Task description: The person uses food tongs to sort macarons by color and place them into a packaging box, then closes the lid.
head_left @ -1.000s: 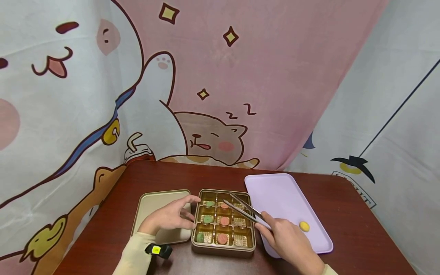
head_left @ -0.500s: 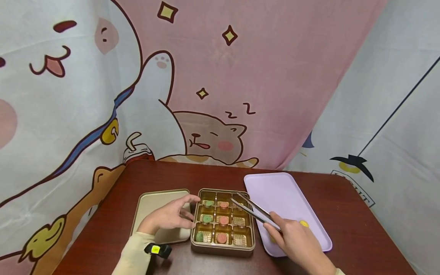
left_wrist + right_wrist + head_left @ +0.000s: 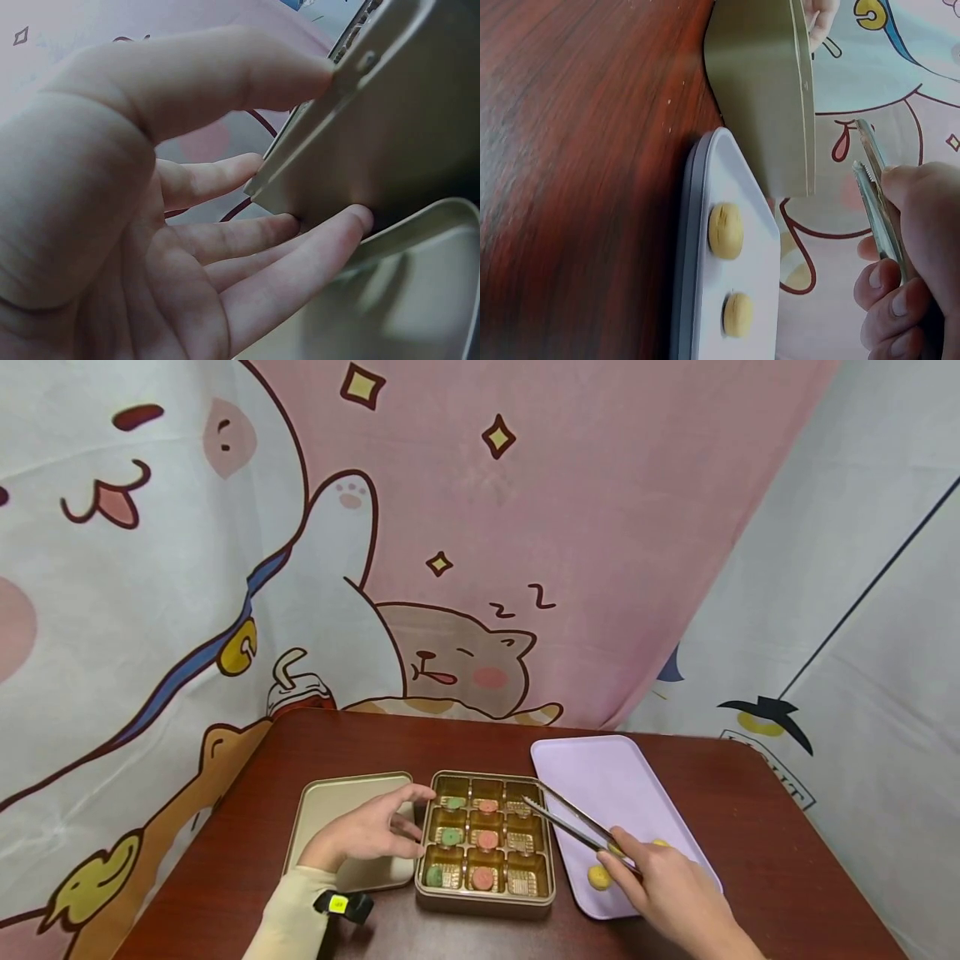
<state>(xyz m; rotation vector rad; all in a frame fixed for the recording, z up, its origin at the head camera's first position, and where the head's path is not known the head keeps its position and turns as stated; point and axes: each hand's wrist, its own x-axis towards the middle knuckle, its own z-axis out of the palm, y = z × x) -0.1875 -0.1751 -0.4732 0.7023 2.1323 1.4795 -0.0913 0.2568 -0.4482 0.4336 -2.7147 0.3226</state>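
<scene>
My right hand [image 3: 671,885] grips metal tongs [image 3: 570,828], whose parted tips hold nothing and overlap the right column of a gold tin [image 3: 483,903]. Green round pieces like macarons [image 3: 450,837] lie in the tin's left column, and pinkish-red ones [image 3: 487,839] in the middle column. With fingers extended, my left hand [image 3: 363,833] touches the tin's left side; in the left wrist view its thumb meets the rim. Beneath the right hand, yellow macaron-like pieces [image 3: 598,877] lie on a lilac tray [image 3: 600,777]; the right wrist view shows two of them [image 3: 726,231].
The tin's pale gold lid [image 3: 330,802] lies on the dark red table [image 3: 480,747], partly under my left hand. Tin and tray stand side by side. A curtain with cartoon animals [image 3: 480,660] hangs behind the table.
My right hand has drawn the tongs rightward and back towards me, from over the tin's middle to its right edge. More yellow pieces show on the tray. The left hand has stayed put.
</scene>
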